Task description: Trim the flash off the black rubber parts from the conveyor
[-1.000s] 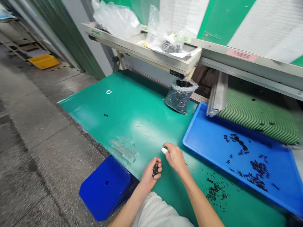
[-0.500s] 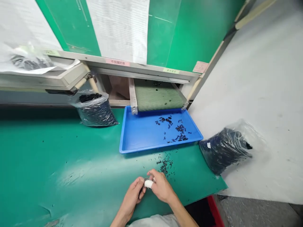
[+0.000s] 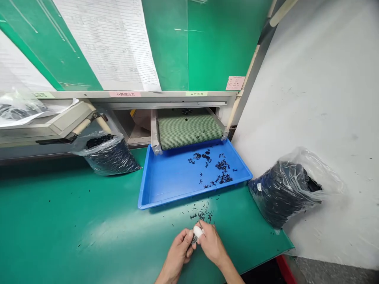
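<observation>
My left hand (image 3: 179, 250) is closed, pinching a small dark ring-shaped part (image 3: 194, 239) between thumb and fingers. Right against it is my right hand (image 3: 212, 243), with a white wrap (image 3: 198, 232) on one digit. The fingers of that hand are bent together at the part's edge; a thin dark piece shows by the fingertips, too small to name. Both hands are above the green tabletop (image 3: 118, 240). Just beyond them lie scattered small black bits (image 3: 203, 215). Farther back, a blue tray (image 3: 171, 199) holds small black branched pieces (image 3: 223, 171) and a few dark discs (image 3: 204, 155).
A green ribbed conveyor belt (image 3: 189, 128) ends over the tray's back edge. One clear bag of black parts (image 3: 112, 156) stands at left, another bag (image 3: 281, 193) leans against the white wall (image 3: 310, 110) at right. A red bin (image 3: 286, 270) is below the table's right edge.
The camera view has shifted. My right hand has drawn its fingers together at the dark part, whose ringed face now shows. My left hand still holds it.
</observation>
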Motion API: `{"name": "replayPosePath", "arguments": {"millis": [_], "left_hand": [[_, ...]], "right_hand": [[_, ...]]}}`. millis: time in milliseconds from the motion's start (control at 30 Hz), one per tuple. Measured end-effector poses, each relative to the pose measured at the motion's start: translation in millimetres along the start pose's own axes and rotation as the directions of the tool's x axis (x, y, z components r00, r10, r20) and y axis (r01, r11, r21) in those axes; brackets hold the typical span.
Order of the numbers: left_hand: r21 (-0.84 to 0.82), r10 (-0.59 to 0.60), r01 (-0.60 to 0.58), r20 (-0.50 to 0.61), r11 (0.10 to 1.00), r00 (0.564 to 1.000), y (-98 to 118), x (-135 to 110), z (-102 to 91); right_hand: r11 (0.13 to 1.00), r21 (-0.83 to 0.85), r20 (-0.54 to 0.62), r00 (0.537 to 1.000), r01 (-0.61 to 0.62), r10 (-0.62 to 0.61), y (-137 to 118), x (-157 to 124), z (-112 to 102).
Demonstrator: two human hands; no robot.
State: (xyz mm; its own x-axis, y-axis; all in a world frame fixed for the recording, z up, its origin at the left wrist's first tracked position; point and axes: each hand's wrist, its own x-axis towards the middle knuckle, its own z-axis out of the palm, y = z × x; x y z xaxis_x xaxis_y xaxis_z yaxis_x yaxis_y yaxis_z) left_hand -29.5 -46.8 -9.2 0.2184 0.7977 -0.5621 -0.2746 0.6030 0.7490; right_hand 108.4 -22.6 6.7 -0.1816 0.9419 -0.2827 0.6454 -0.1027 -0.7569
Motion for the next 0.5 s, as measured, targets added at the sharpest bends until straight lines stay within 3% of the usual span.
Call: {"name": "replayPosePath", "arguments": {"millis": [133,300,400,500], "left_hand": [[-0.206,-0.067,0.053,-0.06,0.977,0.996,2.2,10.1,-0.4],[-0.532,-0.154,0.064,-0.128,0.845,0.98,6.7,16.5,-9.2],[-0.605,-0.176,0.048,-0.154,0.795,0.972,5.6,19.7,-13.4],[-0.617,-0.235,0.066,-0.198,0.784,0.952,3.6,22.1,-17.4]], "right_hand": [[0.958,-0.27,-0.029,0.996,-0.093,0.088,3.9,4.7,-25.9],[0.954,-0.299,-0.124,0.992,-0.022,-0.016,-3.8,32.3,-86.5],[0.901,-0.431,-0.195,0.979,-0.037,-0.054,-15.3,80.7,-125.7],[0.854,-0.514,-0.209,0.977,-0.081,-0.033,-23.7,150.1,-149.1]]}}
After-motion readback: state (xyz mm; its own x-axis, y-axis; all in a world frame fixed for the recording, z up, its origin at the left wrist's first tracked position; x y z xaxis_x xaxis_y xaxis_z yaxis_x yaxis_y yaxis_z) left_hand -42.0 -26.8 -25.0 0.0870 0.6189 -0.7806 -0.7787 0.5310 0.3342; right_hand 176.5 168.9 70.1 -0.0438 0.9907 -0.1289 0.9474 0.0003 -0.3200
